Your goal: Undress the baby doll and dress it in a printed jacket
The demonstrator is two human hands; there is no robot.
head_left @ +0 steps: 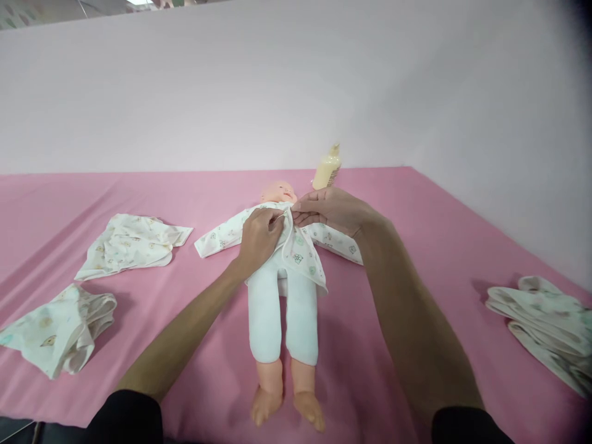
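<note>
A baby doll (282,320) lies on its back in the middle of the pink table (416,209), head away from me, bare feet toward me. It wears a white printed shirt (303,253) and pale blue-white leggings. My left hand (259,237) is closed on the shirt's left front edge at the doll's chest. My right hand (330,209) pinches the shirt's other edge just below the doll's chin. Both hands meet at the collar.
A cream-coloured bottle (327,168) stands behind the doll's head. Two crumpled printed baby garments lie at left (132,243) and front left (60,330). A stack of folded printed cloths (543,320) sits at the right edge. A white wall backs the table.
</note>
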